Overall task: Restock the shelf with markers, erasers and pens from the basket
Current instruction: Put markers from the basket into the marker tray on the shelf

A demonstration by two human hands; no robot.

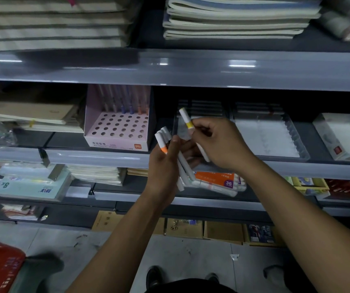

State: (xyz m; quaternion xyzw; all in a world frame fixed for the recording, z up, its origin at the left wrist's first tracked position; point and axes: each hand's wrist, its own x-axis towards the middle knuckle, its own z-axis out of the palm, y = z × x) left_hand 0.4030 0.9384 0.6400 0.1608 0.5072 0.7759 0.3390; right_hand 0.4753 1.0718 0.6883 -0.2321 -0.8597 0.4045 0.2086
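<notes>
Shelf [98, 158]: "deli" pen box [118, 132], "36" marker pack [218, 182]

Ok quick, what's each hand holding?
Left hand: closed, holding a bundle of white markers.
Right hand: closed, pinching one yellow-banded marker.

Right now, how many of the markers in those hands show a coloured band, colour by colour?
Yellow: 1, the yellow-band marker pinched by the right hand.
Orange: 1, the orange-band marker in the bunch gripped by the left hand.
Total: 2. The rest of the bunch shows only white and overlaps too much to count.
</notes>
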